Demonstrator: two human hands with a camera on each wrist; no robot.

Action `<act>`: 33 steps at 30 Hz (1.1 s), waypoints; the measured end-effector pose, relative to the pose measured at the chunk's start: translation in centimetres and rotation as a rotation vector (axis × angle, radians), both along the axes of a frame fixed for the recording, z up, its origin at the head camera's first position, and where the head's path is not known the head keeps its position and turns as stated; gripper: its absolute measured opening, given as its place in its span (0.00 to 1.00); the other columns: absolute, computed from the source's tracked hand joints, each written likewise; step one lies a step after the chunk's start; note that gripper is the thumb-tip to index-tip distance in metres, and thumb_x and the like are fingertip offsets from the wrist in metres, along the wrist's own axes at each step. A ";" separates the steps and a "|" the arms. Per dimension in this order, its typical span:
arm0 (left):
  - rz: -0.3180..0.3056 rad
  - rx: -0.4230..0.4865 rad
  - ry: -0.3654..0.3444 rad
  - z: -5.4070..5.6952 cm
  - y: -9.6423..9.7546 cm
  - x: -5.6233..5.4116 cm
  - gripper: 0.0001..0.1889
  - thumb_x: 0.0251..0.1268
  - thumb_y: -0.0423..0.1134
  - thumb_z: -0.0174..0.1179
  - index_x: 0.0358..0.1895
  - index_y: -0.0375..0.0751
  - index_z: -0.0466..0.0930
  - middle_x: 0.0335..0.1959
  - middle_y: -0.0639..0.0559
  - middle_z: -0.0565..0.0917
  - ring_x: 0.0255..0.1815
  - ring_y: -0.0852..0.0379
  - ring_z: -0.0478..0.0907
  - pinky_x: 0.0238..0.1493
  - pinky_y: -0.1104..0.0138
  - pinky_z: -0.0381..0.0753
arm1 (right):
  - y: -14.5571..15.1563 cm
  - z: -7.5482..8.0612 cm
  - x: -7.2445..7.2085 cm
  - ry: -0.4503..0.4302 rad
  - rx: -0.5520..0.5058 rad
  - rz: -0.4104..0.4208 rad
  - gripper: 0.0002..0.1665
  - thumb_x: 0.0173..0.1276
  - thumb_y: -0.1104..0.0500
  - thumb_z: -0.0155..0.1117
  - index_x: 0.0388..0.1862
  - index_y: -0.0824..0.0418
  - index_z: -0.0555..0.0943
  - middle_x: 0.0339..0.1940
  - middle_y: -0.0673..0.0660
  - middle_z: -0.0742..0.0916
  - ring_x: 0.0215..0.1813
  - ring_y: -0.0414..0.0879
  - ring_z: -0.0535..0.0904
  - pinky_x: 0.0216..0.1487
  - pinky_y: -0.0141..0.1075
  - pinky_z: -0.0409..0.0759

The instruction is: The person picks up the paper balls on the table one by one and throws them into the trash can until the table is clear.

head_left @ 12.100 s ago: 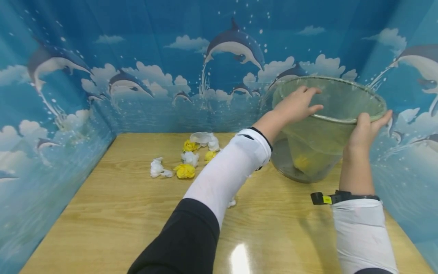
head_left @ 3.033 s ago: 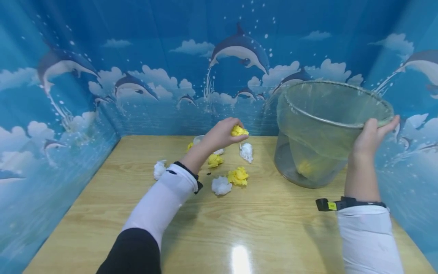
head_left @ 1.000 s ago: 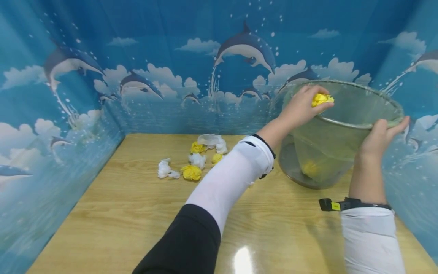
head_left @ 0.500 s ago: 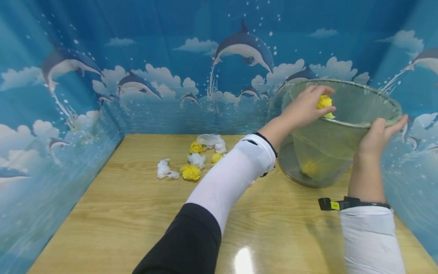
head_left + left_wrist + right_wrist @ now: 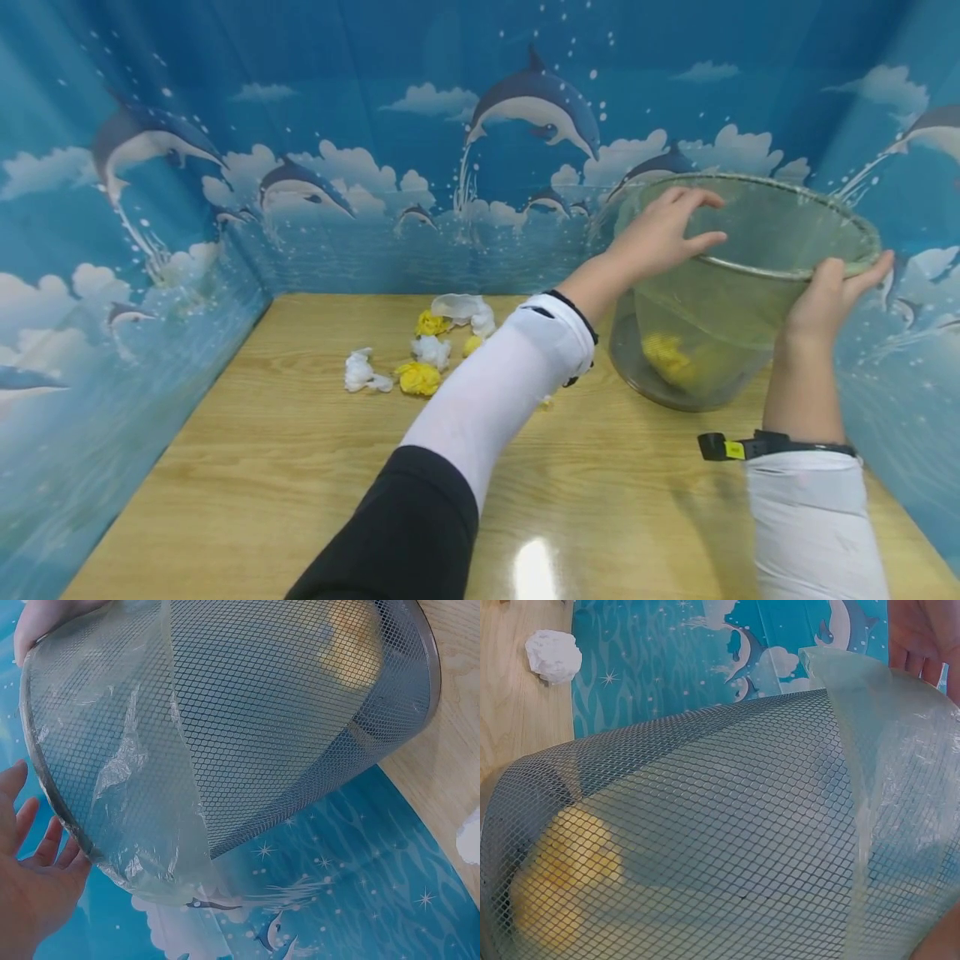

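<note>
Several crumpled papers (image 5: pixel 418 379) lie toward the surface's (image 5: pixel 300 483) back edge; yellow paper (image 5: pixel 666 355) sits in the mesh bin (image 5: pixel 716 310) by the right edge. The right hand (image 5: pixel 819 307) grips its rim (image 5: pixel 757 272); the left hand (image 5: pixel 660 232), thumb apart, holds nothing. One drop seems finished; the next calls for fetching more.

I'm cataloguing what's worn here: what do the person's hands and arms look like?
The left hand and right hand wear no gloves. The left sleeve is black, then white toward the wrist, with a thin black wristband. The right sleeve shows white, with a black strap bearing a black block and a yellow-green patch.
</note>
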State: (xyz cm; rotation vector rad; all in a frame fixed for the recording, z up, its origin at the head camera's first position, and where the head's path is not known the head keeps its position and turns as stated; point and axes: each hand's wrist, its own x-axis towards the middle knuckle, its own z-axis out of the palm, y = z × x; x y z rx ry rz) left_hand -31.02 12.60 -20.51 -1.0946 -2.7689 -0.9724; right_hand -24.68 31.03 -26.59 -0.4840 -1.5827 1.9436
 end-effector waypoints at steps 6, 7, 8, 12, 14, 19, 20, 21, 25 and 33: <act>0.008 -0.001 0.035 0.1 -0.4 0.1 0.26 0.70 0.56 0.53 0.70 0.63 0.63 0.73 0.66 0.58 0.74 0.70 0.52 0.71 0.75 0.58 | 0.1 0.0 0.0 -0.001 0.001 0.005 0.42 0.75 0.54 0.33 0.76 0.36 0.23 0.76 0.34 0.32 0.74 0.25 0.30 0.66 0.26 0.45; 0.011 -0.001 0.045 0.1 -0.6 0.1 0.26 0.70 0.56 0.52 0.70 0.64 0.63 0.73 0.65 0.57 0.75 0.69 0.51 0.71 0.75 0.57 | 0.1 0.0 0.0 -0.003 0.002 0.005 0.42 0.75 0.54 0.33 0.76 0.36 0.23 0.76 0.34 0.32 0.74 0.25 0.30 0.66 0.27 0.45; 0.015 -0.005 0.054 0.1 -0.8 0.1 0.26 0.70 0.57 0.52 0.69 0.64 0.63 0.74 0.65 0.57 0.75 0.69 0.50 0.72 0.74 0.56 | 0.1 0.0 0.1 -0.005 0.001 0.006 0.42 0.75 0.54 0.33 0.76 0.36 0.23 0.76 0.34 0.31 0.74 0.25 0.30 0.66 0.27 0.45; 0.034 -0.044 0.128 0.1 -2.2 0.1 0.27 0.70 0.58 0.51 0.71 0.63 0.61 0.75 0.63 0.54 0.77 0.66 0.47 0.75 0.71 0.51 | 0.0 0.0 0.1 -0.019 0.007 0.006 0.42 0.75 0.54 0.33 0.76 0.35 0.23 0.76 0.34 0.32 0.74 0.25 0.31 0.66 0.27 0.46; 0.047 -0.061 0.158 0.1 -3.1 -0.1 0.29 0.70 0.58 0.50 0.72 0.63 0.59 0.76 0.62 0.53 0.77 0.64 0.46 0.77 0.69 0.49 | 0.0 0.0 0.0 -0.023 0.010 0.008 0.43 0.75 0.54 0.33 0.76 0.35 0.23 0.77 0.34 0.32 0.74 0.25 0.31 0.66 0.27 0.46; 0.082 -0.038 0.149 0.1 -5.4 -0.5 0.31 0.71 0.59 0.48 0.75 0.64 0.53 0.78 0.59 0.48 0.79 0.60 0.44 0.77 0.61 0.51 | 0.0 0.0 0.0 -0.028 0.019 0.009 0.43 0.75 0.54 0.34 0.76 0.35 0.23 0.77 0.34 0.32 0.74 0.25 0.31 0.67 0.27 0.45; 0.086 -0.032 0.145 0.1 -5.9 -0.5 0.32 0.71 0.59 0.47 0.75 0.65 0.52 0.79 0.59 0.47 0.79 0.59 0.43 0.77 0.60 0.51 | 0.0 0.0 0.0 -0.030 0.020 0.007 0.43 0.75 0.54 0.34 0.76 0.35 0.23 0.77 0.34 0.32 0.74 0.25 0.32 0.67 0.27 0.45; 0.090 -0.032 0.142 0.1 -6.3 -0.6 0.32 0.71 0.60 0.47 0.76 0.65 0.50 0.79 0.59 0.46 0.79 0.59 0.42 0.78 0.58 0.50 | 0.0 0.0 0.0 -0.032 0.021 0.005 0.43 0.75 0.53 0.34 0.76 0.35 0.23 0.77 0.34 0.32 0.74 0.25 0.32 0.67 0.27 0.45; 0.099 -0.041 0.143 -0.2 -8.4 -0.7 0.35 0.71 0.61 0.46 0.77 0.67 0.45 0.80 0.60 0.40 0.80 0.57 0.37 0.78 0.54 0.47 | 0.0 0.0 0.1 -0.038 0.025 -0.002 0.42 0.75 0.53 0.33 0.76 0.35 0.23 0.77 0.34 0.32 0.74 0.25 0.31 0.67 0.27 0.45; 0.162 -0.084 0.169 -1.8 -14.3 -0.4 0.37 0.71 0.61 0.47 0.78 0.66 0.40 0.80 0.59 0.35 0.80 0.54 0.31 0.78 0.46 0.41 | -0.1 0.0 0.3 -0.035 0.023 0.004 0.43 0.74 0.53 0.34 0.76 0.35 0.23 0.76 0.34 0.31 0.74 0.26 0.29 0.68 0.25 0.43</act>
